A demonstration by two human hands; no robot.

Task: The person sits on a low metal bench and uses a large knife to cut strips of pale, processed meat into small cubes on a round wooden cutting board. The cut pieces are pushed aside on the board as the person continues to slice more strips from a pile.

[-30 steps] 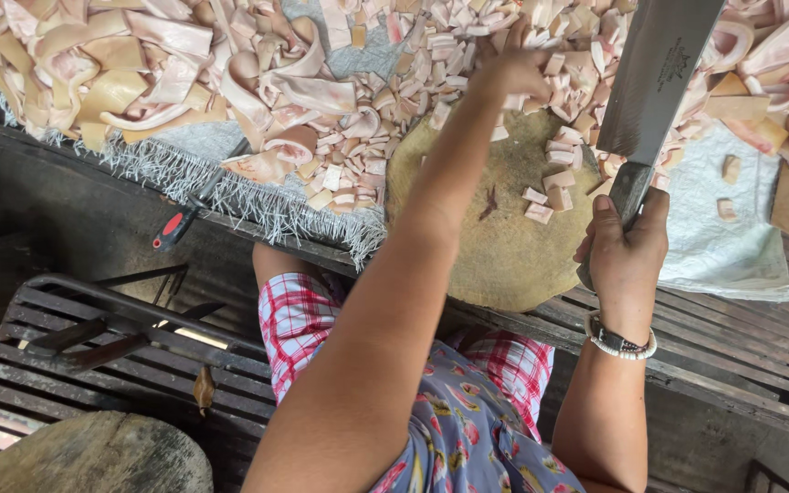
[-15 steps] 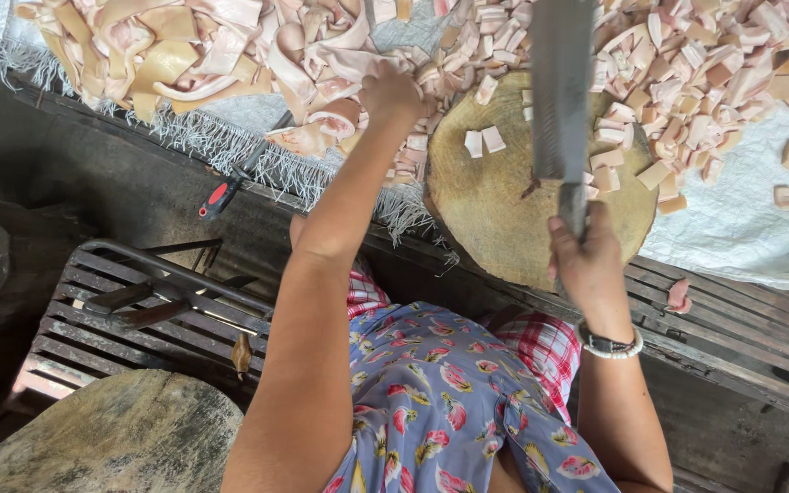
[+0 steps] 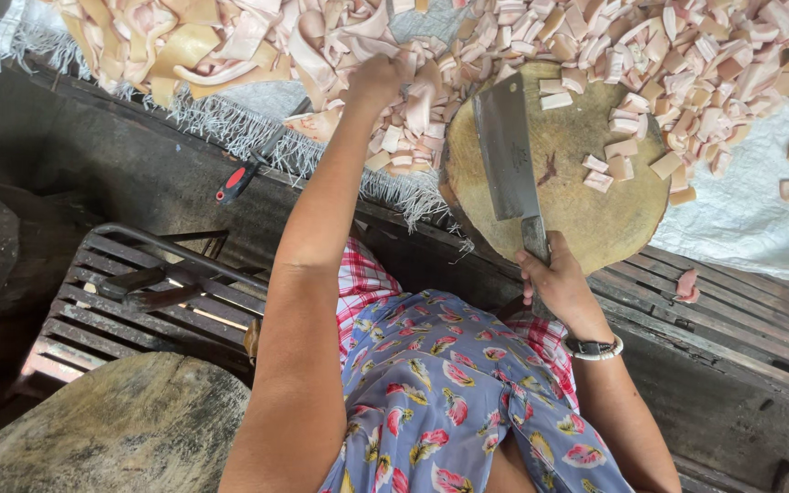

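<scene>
My right hand (image 3: 554,281) grips the handle of a broad steel cleaver (image 3: 507,148), whose blade lies over the left part of a round wooden chopping block (image 3: 586,215). A few small pale cut pieces (image 3: 612,167) rest on the block. My left hand (image 3: 378,78) reaches out to the heap of pale pink strips (image 3: 230,41) on the white cloth and closes on one long strip (image 3: 417,91) at the heap's edge. Around the block's far rim lies a mass of small cut cubes (image 3: 687,55).
A white fringed cloth (image 3: 741,219) covers a slatted wooden platform (image 3: 760,319). A red-handled tool (image 3: 235,183) lies by the fringe. At lower left stand a metal rack (image 3: 111,310) holding a dark tool and a second round wooden block (image 3: 111,429).
The cleaver has come down from upright to lying over the block. My left hand shifted left along the heap and took hold of a strip. The view moved toward the left.
</scene>
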